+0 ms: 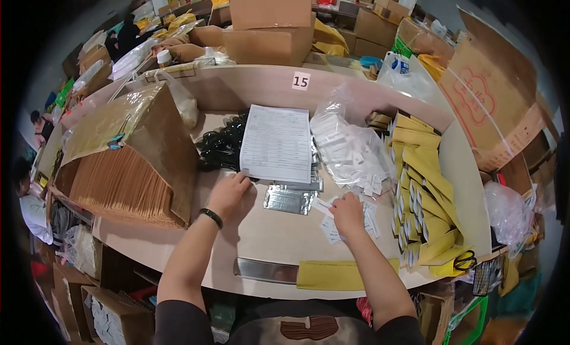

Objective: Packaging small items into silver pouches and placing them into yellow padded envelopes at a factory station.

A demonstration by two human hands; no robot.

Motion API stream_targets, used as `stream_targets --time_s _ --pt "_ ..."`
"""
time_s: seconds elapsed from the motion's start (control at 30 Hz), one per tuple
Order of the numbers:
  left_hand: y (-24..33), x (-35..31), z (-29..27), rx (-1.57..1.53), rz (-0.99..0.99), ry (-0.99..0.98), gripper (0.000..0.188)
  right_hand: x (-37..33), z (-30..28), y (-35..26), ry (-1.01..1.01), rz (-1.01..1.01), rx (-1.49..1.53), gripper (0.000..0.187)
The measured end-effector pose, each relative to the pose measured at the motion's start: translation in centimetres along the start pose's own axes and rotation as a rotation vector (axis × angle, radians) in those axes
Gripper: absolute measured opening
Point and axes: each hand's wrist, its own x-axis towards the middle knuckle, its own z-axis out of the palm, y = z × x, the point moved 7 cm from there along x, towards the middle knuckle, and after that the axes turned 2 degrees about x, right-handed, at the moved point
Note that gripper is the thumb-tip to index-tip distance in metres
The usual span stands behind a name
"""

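Note:
My left hand (pixel 230 192), with a dark bracelet on its wrist, has its fingers drawn together at the lower left corner of a printed white sheet (pixel 276 140). What they grip, if anything, is hidden. Glossy black items (pixel 221 144) pile up left of the sheet and partly under it. Flat silver packets (pixel 287 199) stick out below its lower edge. With closed fingers, my right hand (pixel 348 213) pinches a small white slip (pixel 322 205). More loose slips (pixel 330 230) lie spread beneath that hand.
At left stands an open carton (pixel 178 167) packed with brown envelopes (pixel 116 185). A clear bag of white slips (pixel 350 146) and stacked yellow envelopes (pixel 424 196) sit right. A yellow strip (pixel 329 276) and a metal plate (pixel 266 270) line the near edge; black-handled scissors (pixel 464 261) lie right.

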Motion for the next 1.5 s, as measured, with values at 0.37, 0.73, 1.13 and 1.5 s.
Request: stream_targets --time_s 0.37,0.73,1.13,1.5 --pt "3.3 -1.4 -9.2 -0.135 0.022 0.372 0.017 2.4 0.1 3.4 -0.371 0.24 0.146 0.016" --pt "3.0 -4.7 -11.6 -0.318 -0.111 0.468 0.008 -1.5 -3.3 -3.5 0.415 -0.305 0.211 0.019" --pt "12.1 -20.1 -1.5 -1.771 -0.876 0.086 0.032 -0.1 3.7 -8.7 0.34 -0.348 0.034 0.006" --pt "7.9 -19.1 -5.7 -0.807 -0.641 0.278 0.013 -12.5 4.9 -12.6 -0.244 -0.515 0.272 0.032"
